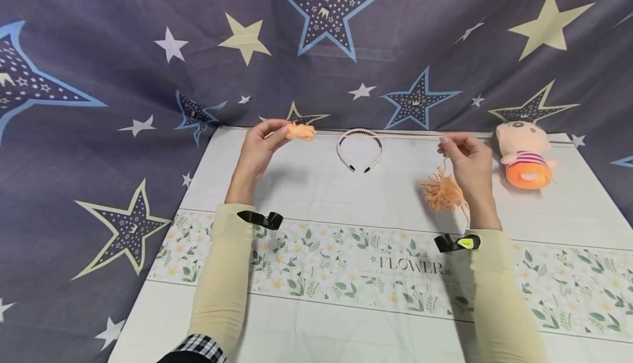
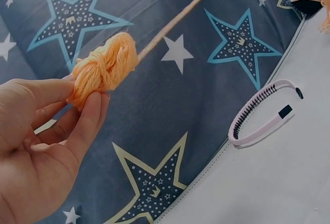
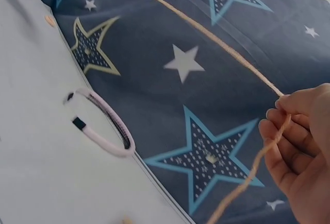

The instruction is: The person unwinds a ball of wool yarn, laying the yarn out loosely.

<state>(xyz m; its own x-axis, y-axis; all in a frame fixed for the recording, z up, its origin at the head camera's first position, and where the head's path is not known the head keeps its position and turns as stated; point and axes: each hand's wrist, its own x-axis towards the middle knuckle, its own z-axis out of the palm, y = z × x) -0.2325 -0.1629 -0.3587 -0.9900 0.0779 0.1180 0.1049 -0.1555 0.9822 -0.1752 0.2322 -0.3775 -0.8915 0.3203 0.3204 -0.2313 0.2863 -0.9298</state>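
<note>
My left hand [image 1: 258, 151] pinches a small wound bundle of orange yarn [image 2: 105, 68] between thumb and fingertips, above the far left of the table. From the bundle a single yarn strand [image 3: 221, 44] runs taut across to my right hand [image 1: 470, 165]. There the thumb and forefinger pinch the strand, while the other fingers are loosely curled. Past that pinch the yarn drops slack in the right wrist view. A loose, curly tangle of orange yarn [image 1: 443, 193] appears just below the right hand in the head view.
A pale pink headband [image 1: 339, 151] with dark inner teeth lies near the table's back edge, between the hands. Right of my right hand is a plush doll [image 1: 526, 157] in orange and purple stripes. A star-patterned curtain [image 1: 316, 88] hangs behind the white table [image 1: 316, 187].
</note>
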